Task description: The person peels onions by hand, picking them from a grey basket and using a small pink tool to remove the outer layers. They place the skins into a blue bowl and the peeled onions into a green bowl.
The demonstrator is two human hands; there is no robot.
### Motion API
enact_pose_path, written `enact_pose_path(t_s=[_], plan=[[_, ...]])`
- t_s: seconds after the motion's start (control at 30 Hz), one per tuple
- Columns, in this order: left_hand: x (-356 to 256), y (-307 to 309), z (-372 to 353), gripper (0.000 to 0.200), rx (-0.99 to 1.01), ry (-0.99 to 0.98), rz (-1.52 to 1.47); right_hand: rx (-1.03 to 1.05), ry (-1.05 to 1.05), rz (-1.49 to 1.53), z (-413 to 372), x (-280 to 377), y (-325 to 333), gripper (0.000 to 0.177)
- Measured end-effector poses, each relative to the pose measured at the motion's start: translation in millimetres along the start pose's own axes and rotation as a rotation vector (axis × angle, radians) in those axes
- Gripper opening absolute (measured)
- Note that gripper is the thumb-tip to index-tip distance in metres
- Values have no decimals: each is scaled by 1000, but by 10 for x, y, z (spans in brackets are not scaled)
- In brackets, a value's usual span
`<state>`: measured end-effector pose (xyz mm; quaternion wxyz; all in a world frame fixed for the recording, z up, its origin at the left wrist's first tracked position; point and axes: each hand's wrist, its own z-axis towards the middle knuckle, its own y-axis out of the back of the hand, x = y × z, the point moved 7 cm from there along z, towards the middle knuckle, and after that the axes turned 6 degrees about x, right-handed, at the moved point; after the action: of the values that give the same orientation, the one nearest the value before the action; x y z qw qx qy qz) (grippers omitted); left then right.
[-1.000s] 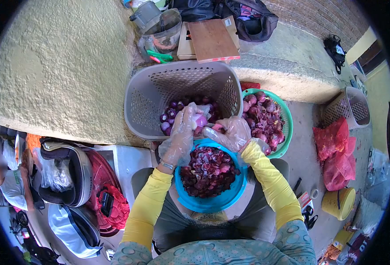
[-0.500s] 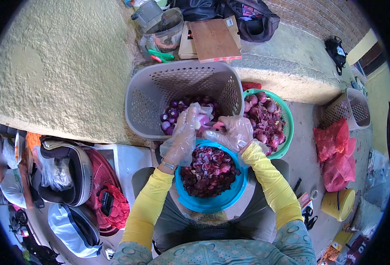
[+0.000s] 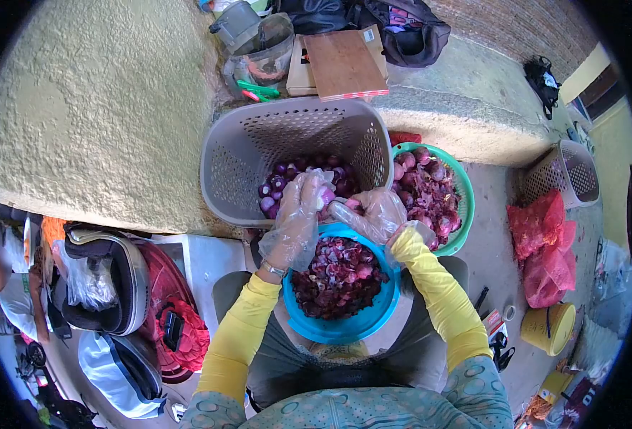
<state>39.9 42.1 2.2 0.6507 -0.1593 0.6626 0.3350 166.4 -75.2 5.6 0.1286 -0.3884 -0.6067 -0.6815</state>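
My left hand (image 3: 301,207), in a clear plastic glove, is closed round a red onion (image 3: 324,198) over the front rim of a grey perforated basket (image 3: 219,175). Peeled purple onions (image 3: 277,182) lie in the bottom of that basket. Just right of the held onion is my right hand (image 3: 379,213), also gloved, its fingers curled. Something small and pink shows at its fingers, too little seen to name. Below both hands a blue basin (image 3: 344,332) holds dark red onion skins (image 3: 337,275). A green colander (image 3: 465,187) of unpeeled onions (image 3: 430,171) stands beside my right hand.
A wooden board (image 3: 344,64) lies on a box behind the basket. Red mesh sacks (image 3: 545,243) and a yellow bucket (image 3: 552,329) are at the right. A helmet (image 3: 126,275) and a red bag (image 3: 180,329) are at the left, near another person (image 3: 19,300).
My right hand's fingertips have drawn slightly away from the onion, and more of its surface shows. My left hand keeps its hold. The view has shifted slightly.
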Motion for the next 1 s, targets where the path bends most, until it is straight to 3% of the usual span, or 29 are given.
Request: enact_pose_path(t_s=[0.23, 0.4, 0.57, 0.63, 0.7, 1.0], plan=[[91, 8, -7, 43, 18, 125, -58, 11, 41, 30, 14, 28, 7, 54], [104, -110, -20, 44, 57, 199, -487, -6, 129, -20, -22, 135, 22, 46], [4, -28, -37, 44, 16, 264, -447, -34, 239, -92, -47, 209, -30, 45], [9, 10, -37, 46, -9, 278, -448, -108, 220, 35, -40, 159, 74, 48], [-74, 57, -26, 45, 9, 225, -231, -114, 124, -7, -30, 135, 95, 52], [-13, -55, -12, 41, 25, 144, -301, -75, 96, -46, -2, 83, 14, 54]])
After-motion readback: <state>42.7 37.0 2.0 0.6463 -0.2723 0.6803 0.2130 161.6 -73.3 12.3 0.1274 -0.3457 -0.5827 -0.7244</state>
